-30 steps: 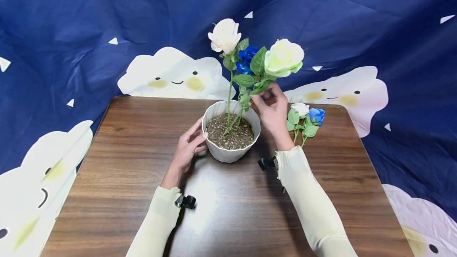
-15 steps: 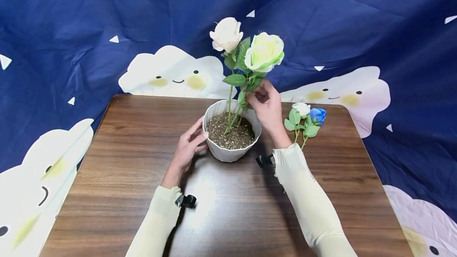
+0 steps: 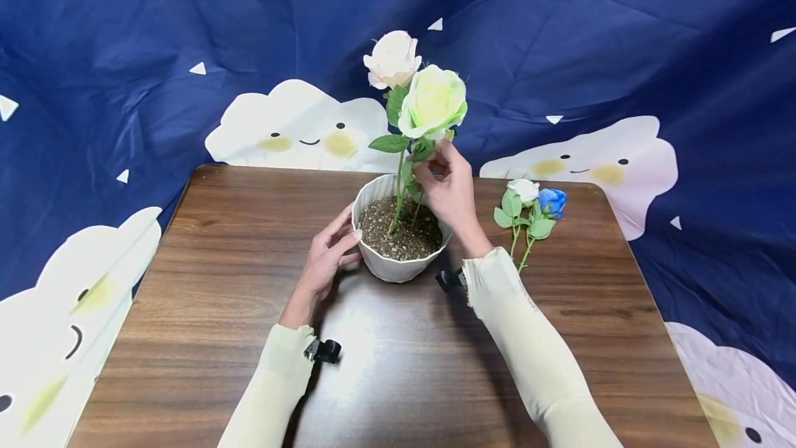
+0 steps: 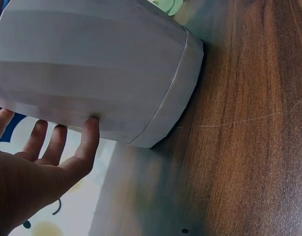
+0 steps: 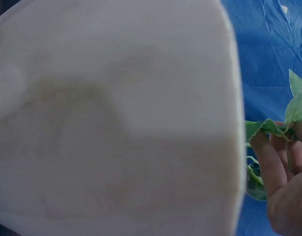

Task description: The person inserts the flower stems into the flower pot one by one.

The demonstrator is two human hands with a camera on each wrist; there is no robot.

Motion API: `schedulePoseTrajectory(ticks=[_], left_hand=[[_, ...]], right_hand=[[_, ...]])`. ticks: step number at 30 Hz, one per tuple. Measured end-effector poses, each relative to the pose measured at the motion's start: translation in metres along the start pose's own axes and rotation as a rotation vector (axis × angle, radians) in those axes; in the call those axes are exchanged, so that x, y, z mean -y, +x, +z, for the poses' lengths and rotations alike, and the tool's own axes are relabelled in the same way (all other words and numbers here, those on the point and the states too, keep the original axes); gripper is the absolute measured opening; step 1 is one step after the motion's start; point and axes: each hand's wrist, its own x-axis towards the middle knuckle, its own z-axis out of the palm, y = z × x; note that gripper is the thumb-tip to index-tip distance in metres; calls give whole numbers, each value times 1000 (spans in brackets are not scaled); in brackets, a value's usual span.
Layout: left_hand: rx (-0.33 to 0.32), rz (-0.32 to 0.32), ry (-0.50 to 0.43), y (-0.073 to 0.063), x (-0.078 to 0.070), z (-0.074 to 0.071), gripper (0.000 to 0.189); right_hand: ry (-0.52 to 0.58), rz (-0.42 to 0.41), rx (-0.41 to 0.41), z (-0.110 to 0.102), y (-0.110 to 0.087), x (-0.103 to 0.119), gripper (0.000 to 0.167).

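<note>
A white faceted flowerpot point(image 3: 398, 269) filled with soil point(image 3: 398, 244) stands on the table. My left hand point(image 3: 326, 254) steadies its left side, fingertips against the wall in the left wrist view. A pale white artificial rose point(image 3: 392, 61) rises upright from the soil. My right hand point(image 3: 449, 189) pinches the stem of a green-white artificial rose point(image 3: 435, 102) just under its leaves, above the pot's right side. That bloom overlaps the white rose's stem in the head view. In the right wrist view, the pot wall point(image 5: 116, 123) covers most of the scene, with leaves point(image 5: 296, 105) at my fingers.
A smaller white rose point(image 3: 524, 190) and a blue rose point(image 3: 551, 202) lie on the wooden table point(image 3: 249, 240) right of the pot. A dark blue cloth point(image 3: 186, 12) with clouds hangs behind the table.
My right hand has moved left with the green-white rose, which now stands closer to the white one. The blue bloom behind them has gone out of sight. My left hand has stayed at the pot.
</note>
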Motion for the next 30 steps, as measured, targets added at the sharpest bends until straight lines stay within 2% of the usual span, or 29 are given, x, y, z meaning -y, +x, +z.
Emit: schedulePoseTrajectory(ticks=[8, 17, 22, 27, 30], left_hand=[[-15, 2, -5, -1, -1, -1, 60], [-12, -6, -10, 0, 0, 2, 61], [-12, -5, -6, 0, 1, 2, 60], [-15, -1, 7, 1, 1, -1, 60], [-16, -1, 7, 1, 1, -1, 60]], right_hand=[[-59, -34, 14, 14, 0, 33, 14], [-125, -111, 19, 21, 3, 32, 19], [-147, -80, 27, 19, 9, 22, 15], [-152, -23, 71, 19, 13, 33, 13], [-152, 3, 68, 17, 12, 34, 16]])
